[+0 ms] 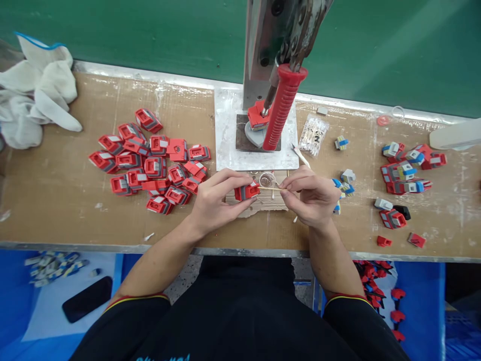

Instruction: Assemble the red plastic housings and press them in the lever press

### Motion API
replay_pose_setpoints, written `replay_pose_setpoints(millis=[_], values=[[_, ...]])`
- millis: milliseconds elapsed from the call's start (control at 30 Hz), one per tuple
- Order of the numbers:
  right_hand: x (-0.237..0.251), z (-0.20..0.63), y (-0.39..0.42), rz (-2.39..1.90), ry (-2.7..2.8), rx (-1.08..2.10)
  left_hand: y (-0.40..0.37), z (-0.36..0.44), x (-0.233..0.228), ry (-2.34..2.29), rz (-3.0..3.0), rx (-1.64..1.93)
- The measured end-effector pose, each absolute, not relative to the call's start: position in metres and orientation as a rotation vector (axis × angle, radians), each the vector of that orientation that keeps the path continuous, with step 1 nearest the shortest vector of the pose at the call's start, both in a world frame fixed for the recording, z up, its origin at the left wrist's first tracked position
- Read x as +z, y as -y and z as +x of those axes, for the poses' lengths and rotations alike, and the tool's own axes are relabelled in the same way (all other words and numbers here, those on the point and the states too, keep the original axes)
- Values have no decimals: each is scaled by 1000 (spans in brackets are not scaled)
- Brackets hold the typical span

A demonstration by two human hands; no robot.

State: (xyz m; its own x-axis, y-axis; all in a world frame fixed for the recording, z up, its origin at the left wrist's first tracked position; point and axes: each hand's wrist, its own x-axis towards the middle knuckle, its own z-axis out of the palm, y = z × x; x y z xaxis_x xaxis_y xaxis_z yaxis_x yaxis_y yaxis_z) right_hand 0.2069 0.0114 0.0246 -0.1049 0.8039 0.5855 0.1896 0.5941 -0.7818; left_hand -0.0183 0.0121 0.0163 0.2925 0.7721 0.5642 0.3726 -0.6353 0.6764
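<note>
Between the fingers and thumb of my left hand (218,200) is a red and grey plastic toy part (246,191). My right hand (310,194) pinches a thin yellowish stick (271,188), whose far end meets the right side of the red part; its tip is too small to make out. Just behind the stick sits a small clear round dish (267,179) on a torn piece of cardboard (259,206). A pile of similar red and grey parts (156,168) lies left of my left hand. Small white, blue and yellow parts (347,183) lie beside my right hand.
A hand press with a red handle (280,108) stands behind my hands on a white plate (227,135). A bag of cotton swabs (313,134) lies right of it. White gloves (41,95) are at far left; assembled parts (404,175) at right. Blue bins flank my lap.
</note>
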Motion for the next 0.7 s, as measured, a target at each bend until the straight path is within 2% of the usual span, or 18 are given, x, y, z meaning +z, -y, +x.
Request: replay_pose_setpoints(millis=[700], values=[[27, 205, -11, -823, 1630, 607, -12, -17, 19, -1003, 2123, 1234]])
